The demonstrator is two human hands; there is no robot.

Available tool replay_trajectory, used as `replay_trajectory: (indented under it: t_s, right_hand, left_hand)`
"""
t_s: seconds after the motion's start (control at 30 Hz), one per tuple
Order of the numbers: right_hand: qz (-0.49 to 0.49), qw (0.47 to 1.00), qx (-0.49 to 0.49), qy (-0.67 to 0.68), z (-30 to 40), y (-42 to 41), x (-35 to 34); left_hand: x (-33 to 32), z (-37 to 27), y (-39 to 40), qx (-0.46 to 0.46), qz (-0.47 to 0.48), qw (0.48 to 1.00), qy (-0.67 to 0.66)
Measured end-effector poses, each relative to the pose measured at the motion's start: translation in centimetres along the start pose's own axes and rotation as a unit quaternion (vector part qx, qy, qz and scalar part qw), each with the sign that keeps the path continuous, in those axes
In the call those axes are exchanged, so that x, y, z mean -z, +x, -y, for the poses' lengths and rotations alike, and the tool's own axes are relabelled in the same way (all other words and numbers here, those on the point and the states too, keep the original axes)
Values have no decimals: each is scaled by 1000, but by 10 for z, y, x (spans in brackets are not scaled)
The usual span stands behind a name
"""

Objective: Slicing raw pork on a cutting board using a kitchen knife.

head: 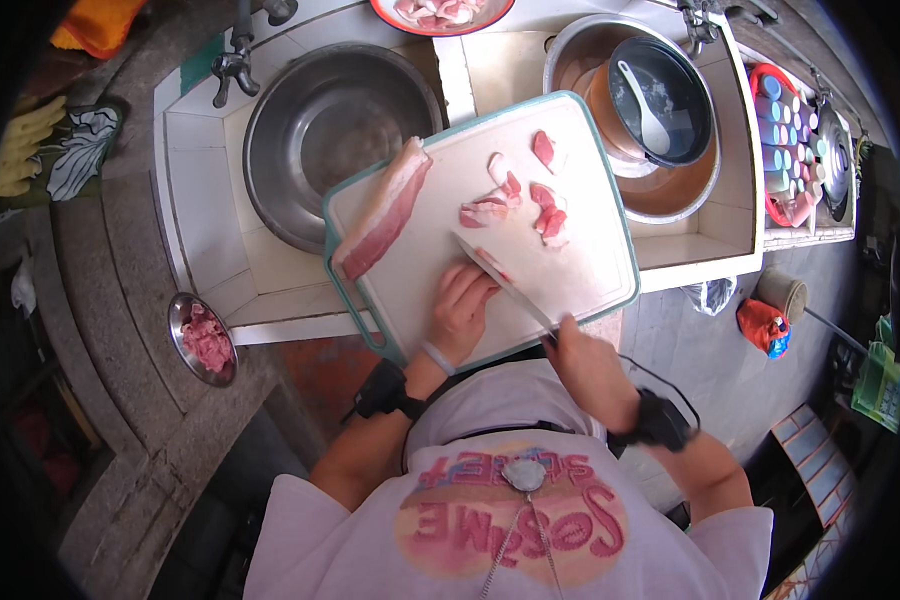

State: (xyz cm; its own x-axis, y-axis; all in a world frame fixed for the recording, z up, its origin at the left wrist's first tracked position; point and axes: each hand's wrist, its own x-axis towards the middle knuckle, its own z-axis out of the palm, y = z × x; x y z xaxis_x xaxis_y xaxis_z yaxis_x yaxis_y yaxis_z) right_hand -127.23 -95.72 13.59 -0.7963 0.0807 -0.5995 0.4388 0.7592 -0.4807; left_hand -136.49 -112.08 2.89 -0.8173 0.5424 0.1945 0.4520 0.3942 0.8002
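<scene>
My right hand grips a kitchen knife by its handle, the blade slanting up and left over a white cutting board with a green rim. Curled fingers of my left hand press on a small piece of meat beside the blade; most of that piece is hidden. Cut pieces of fatty meat lie on the board beyond the knife, with more pieces to their right. A long strip of pork belly rests along the board's left side, touching neither hand.
Under the board's far left is a large metal basin in a tiled sink. At right, a dark pot with a white spoon stands in another metal basin. A metal dish of minced meat sits left; a red-rimmed bowl holds meat.
</scene>
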Motion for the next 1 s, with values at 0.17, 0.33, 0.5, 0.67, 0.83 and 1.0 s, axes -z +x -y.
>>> replay_trajectory:
  t_s: [0.17,0.33,0.5,0.67,0.83,1.0]
  right_hand:
    - [-60,995,75,10,2,49,-20]
    - [-19,1000,11,4,-24,-3,-28]
    - [-49,998,26,0,-5,24,-21]
    - [-95,992,78,-1,-2,45,-25]
    - [-159,985,49,36,-28,19,10]
    - [-234,971,57,10,-48,12,46]
  left_hand:
    - [-2,-2,4,-9,-10,1000,3]
    - [0,0,-4,-2,-29,999,15]
    - [-4,3,-4,-26,-6,1000,-13]
    - [3,-5,5,-20,-3,1000,-12]
    - [18,-21,13,-18,13,999,-34]
    - [30,-25,40,72,-12,997,15]
